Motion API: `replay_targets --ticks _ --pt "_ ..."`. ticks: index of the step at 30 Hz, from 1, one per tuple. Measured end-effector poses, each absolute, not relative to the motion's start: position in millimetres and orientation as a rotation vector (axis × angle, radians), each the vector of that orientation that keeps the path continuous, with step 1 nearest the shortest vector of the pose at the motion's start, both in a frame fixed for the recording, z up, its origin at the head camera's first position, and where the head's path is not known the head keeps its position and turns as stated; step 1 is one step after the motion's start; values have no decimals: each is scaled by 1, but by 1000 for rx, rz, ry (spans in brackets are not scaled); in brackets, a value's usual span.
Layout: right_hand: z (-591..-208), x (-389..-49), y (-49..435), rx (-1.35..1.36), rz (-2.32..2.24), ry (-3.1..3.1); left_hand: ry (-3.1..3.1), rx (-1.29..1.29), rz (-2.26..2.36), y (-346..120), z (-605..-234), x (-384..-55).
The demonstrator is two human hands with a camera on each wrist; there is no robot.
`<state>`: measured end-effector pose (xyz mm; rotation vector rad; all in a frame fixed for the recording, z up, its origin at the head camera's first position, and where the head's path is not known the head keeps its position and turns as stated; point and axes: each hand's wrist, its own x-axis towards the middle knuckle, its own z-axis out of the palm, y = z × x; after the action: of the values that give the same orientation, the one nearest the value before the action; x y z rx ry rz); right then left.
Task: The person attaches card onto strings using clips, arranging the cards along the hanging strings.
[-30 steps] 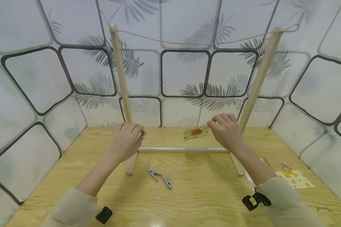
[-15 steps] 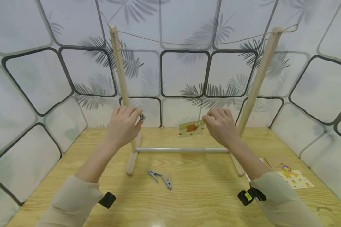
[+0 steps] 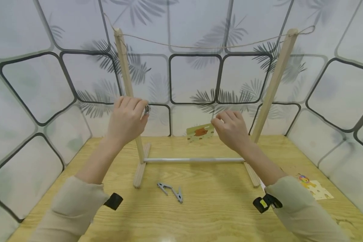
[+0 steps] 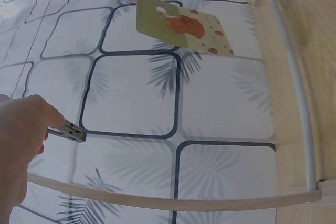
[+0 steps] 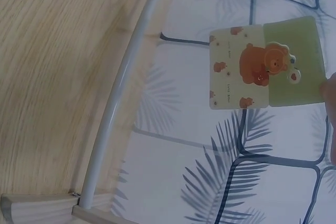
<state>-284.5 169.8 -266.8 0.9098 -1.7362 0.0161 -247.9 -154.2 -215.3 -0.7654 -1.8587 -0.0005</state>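
My left hand [image 3: 127, 117] is raised in front of the left wooden post and pinches a grey clothespin [image 4: 71, 130] between thumb and fingers; much of the clip is hidden by the hand. My right hand [image 3: 230, 129], a bit lower, pinches one edge of a green and cream card [image 5: 266, 64] with a brown bear printed on it. The card hangs in the air between both hands, above the table's back edge. Overhead, a thin string [image 3: 181, 46] sags between the tops of the two posts. Two more grey clothespins [image 3: 170, 191] lie on the table.
A wooden frame with a left post [image 3: 124, 67], a right post [image 3: 276, 80] and a pale crossbar [image 3: 193, 160] stands on the wood-grain table [image 3: 199, 215]. More printed cards [image 3: 317, 190] lie at the right, partly behind my forearm. A patterned curtain encloses the back and sides.
Both hands have risen, the left one more, carrying the clothespin upward. The card has moved up and slightly left with my right hand. The clothespins on the table stay put.
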Motion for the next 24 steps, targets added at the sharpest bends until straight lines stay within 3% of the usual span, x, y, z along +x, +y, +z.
replay_targets --ticks 24 --pt "-240 -292 150 931 26 -1657 -1723 -664 17 -162 -142 -243"
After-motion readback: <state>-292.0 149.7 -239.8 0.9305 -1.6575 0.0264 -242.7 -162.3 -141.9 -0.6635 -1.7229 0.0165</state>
